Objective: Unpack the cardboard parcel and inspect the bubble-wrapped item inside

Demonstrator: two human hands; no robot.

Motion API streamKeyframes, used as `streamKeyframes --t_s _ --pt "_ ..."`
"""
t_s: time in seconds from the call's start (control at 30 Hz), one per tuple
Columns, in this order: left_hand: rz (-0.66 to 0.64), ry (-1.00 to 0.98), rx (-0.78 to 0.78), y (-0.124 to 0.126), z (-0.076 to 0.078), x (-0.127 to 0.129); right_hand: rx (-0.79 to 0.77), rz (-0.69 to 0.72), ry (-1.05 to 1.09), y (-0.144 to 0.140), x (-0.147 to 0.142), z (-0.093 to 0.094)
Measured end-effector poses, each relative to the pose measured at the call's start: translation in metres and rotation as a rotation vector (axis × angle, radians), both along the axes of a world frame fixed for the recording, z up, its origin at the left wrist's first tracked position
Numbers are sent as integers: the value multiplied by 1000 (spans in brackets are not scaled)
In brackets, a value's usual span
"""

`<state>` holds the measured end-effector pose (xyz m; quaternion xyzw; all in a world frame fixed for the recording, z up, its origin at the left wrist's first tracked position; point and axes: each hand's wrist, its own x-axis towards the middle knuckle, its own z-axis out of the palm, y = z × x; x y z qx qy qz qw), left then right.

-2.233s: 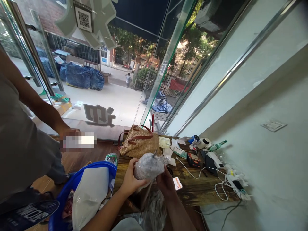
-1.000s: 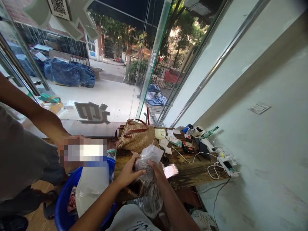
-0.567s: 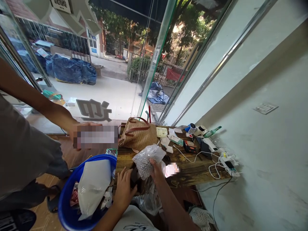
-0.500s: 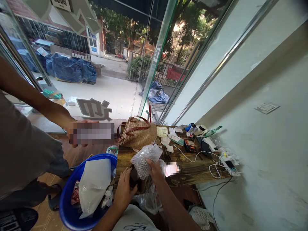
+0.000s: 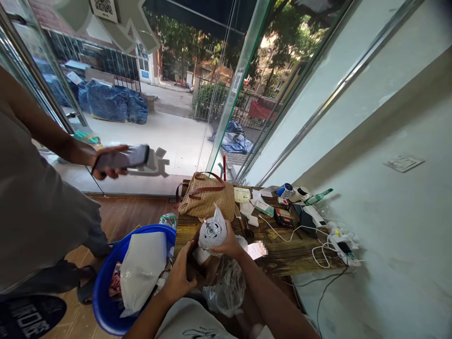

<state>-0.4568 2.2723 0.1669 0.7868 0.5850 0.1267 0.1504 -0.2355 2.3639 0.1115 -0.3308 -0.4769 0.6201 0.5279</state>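
Motor (image 5: 212,231), a small grey round one with vent holes on its face, sits low in the middle of the frame, half out of a clear bubble wrap (image 5: 219,217) that peaks above it. The right hand (image 5: 228,243) has its grip closed around the motor from below and behind, lifting it just above the near edge of the table (image 5: 282,256). The left hand (image 5: 178,275), lower and to the left, grips narrowly on a dark box (image 5: 192,259) at the table's edge; what the box holds is hidden. A crumpled clear bag (image 5: 226,287) hangs below the right hand.

By the look of it, the step in hand is unwrapping: the motor's face is bare, while wrap clings to its back and top. The next move likely calls for the left hand to let go of the box and peel the wrap away while the right keeps a firm hold, since the round body could slip through slick plastic.

Behind, at the centre, a woven bag (image 5: 207,201) rests on the table, with chargers and cables (image 5: 318,245) to the right. A blue bin (image 5: 106,301) stuffed with white packing stands at lower left. At left, another person's hand holds a phone (image 5: 122,157).
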Motion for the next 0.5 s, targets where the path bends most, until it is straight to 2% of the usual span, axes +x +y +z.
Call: streamKeyframes --t_s 0.1,0.2,0.37,0.5 --pt "-24 7 -70 8 5 -7 143 185 -156 12 8 5" --pt "-41 23 -106 15 11 -14 310 337 -388 21 8 2" --pt "-140 91 -94 20 15 -23 602 400 -552 29 -3 -14" --pt "-127 158 -95 22 14 -29 701 486 -628 35 -10 -14"
